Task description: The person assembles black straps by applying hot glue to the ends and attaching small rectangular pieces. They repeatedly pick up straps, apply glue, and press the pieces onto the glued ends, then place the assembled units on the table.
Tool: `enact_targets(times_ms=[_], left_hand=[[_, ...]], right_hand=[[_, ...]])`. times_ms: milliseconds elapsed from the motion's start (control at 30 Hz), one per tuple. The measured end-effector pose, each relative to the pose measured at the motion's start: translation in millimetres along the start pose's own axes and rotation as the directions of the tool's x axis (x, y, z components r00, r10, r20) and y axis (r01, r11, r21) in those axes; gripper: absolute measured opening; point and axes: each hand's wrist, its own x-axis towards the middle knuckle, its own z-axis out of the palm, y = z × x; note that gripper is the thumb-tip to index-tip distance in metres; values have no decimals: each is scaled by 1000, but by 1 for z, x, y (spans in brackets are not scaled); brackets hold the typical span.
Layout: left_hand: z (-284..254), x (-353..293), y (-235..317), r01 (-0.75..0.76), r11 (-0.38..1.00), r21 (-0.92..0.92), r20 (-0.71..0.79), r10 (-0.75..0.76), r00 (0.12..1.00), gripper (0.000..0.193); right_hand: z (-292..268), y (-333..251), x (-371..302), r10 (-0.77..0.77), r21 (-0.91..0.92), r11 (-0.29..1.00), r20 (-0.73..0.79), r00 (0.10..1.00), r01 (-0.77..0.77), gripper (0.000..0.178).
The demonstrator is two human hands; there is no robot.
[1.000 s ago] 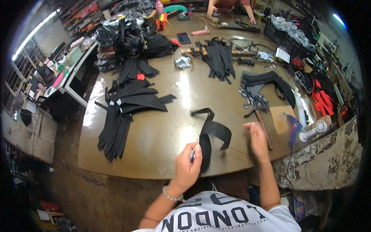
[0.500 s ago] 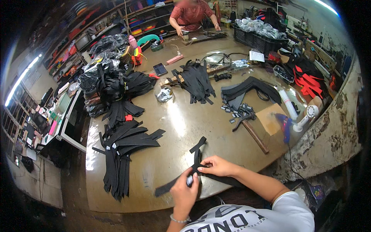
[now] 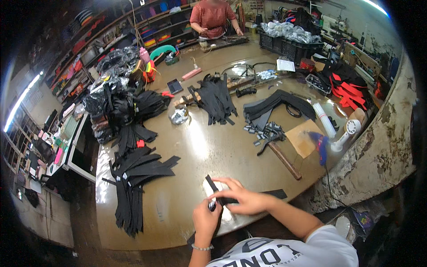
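Note:
Near the front edge of the table, my left hand is closed on a black webbing strap, whose one end points up and away from me. A small whitish piece shows at that hand's fingertips; too little of it is visible to name. My right hand reaches over the strap with fingers stretched and apart, slightly blurred, its tips close to the left hand. Another length of black strap sticks out beyond my right wrist. To the left lies a pile of black straps with small white labels.
A hammer lies right of centre, by several small dark buckles and a brown card. A white fan stands at the right edge. More straps lie farther back. Across the table stands a person.
My right hand has opened from a pinch, its fingers now spread. The strap has shifted, with one length now showing right of my wrist. My left hand has moved slightly left.

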Motion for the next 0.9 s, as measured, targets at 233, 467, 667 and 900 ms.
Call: enact_targets(times_ms=[233, 467, 667, 900], left_hand=[[15, -4, -3, -204, 979, 6, -87, 204, 975, 36], [19, -3, -8, -118, 983, -142, -99, 105, 990, 31], [14, -2, -8, -52, 975, -217, -109, 29, 994, 25], [13, -1, -5, -154, 957, -246, -87, 137, 987, 38]], right_hand=[[42, 29, -9, 231, 44, 972, -309, 923, -229, 38], [58, 22, -3, 195, -162, 944, -436, 879, -289, 18], [45, 15, 10, 303, -88, 935, -306, 902, -344, 17], [53, 18, -25, 4, -252, 962, -372, 928, -105, 19]])
